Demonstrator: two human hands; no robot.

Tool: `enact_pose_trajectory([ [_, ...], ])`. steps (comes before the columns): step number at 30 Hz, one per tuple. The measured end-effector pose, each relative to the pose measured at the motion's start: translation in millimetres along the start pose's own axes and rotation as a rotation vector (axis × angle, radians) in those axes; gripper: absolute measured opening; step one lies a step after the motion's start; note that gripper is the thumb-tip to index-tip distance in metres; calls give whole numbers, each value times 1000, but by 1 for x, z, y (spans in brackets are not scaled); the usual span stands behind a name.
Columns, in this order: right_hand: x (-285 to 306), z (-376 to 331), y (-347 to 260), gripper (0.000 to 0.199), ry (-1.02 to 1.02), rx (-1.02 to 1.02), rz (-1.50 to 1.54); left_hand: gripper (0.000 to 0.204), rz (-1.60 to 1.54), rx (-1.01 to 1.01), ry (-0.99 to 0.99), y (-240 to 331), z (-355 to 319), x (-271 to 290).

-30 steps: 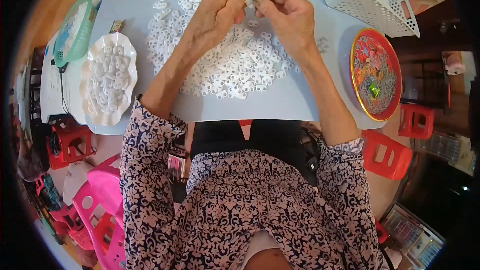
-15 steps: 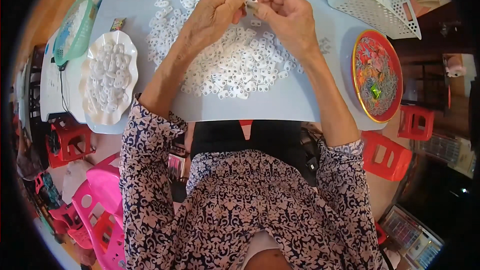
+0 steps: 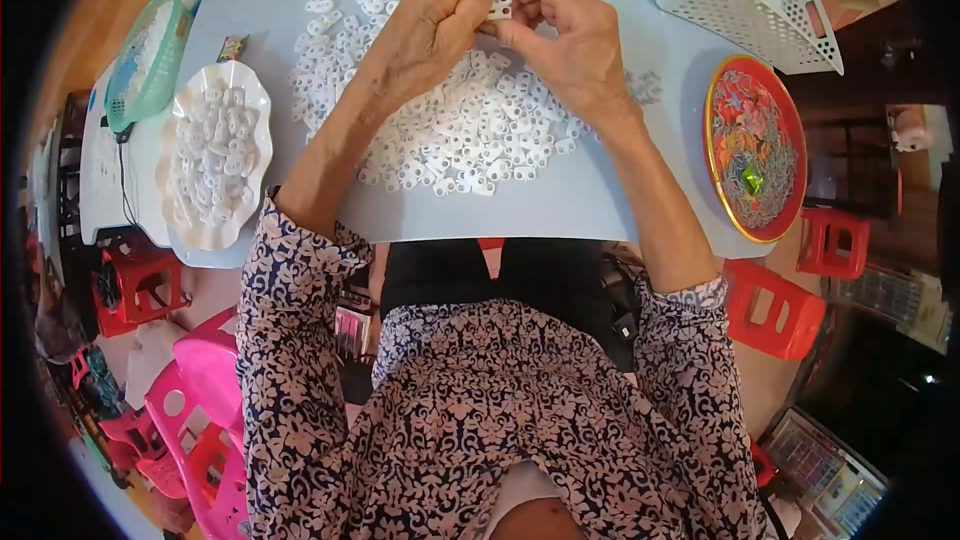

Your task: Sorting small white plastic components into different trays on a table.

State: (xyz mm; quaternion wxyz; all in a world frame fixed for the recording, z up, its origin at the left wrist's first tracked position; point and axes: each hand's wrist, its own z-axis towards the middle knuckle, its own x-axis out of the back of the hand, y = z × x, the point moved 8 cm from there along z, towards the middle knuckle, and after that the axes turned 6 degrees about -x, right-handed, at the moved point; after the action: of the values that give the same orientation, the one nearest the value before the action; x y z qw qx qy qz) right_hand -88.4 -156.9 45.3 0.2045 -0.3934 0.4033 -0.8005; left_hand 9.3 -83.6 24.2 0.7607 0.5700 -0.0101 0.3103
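The left hand (image 3: pixel 438 25) has its thumb and forefinger pinched together on the left end of a white piece (image 3: pixel 502 6) with dark holes. The right hand (image 3: pixel 572 40) curves round the other side, forefinger above and thumb below; whether these two press on it, I cannot tell. The piece sits between the fingertips, over the far part of a heap (image 3: pixel 470 130) of similar pieces.

Both wrists bend inward, and the forearms spread back toward the near edge in patterned sleeves (image 3: pixel 300 340), framing the heap. A strip of pale blue table (image 3: pixel 560 208) runs between the heap and that edge, and another between the right forearm and a red tray (image 3: pixel 787 105) of grey bits. Small grey bits (image 3: pixel 645 88) lie just beside the right wrist.

On the left, a scalloped bowl (image 3: pixel 262 125) of white pieces stands near the table's edge, with a small wrapper (image 3: pixel 233 47) behind it and a green basket (image 3: pixel 170 45) beyond. At the far right stands a white basket (image 3: pixel 700 5) with holes.

Past the edges, red stools (image 3: pixel 770 310) stand to the right, and a pink chair (image 3: pixel 205 370) to the left.
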Motion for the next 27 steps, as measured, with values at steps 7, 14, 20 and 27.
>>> enact_pose_trajectory([
  [7,1,2,1,25,-52,-19,-8,26,71,-4,-70,5,0,0],
  [14,2,2,4,28,-52,-19,18,29,-8,-28,-21,5,-1,0],
  [20,-1,3,16,25,-41,-92,240,28,-32,-43,10,5,1,-1],
  [27,-5,2,17,27,-82,-158,388,28,-8,-62,29,6,1,3],
])
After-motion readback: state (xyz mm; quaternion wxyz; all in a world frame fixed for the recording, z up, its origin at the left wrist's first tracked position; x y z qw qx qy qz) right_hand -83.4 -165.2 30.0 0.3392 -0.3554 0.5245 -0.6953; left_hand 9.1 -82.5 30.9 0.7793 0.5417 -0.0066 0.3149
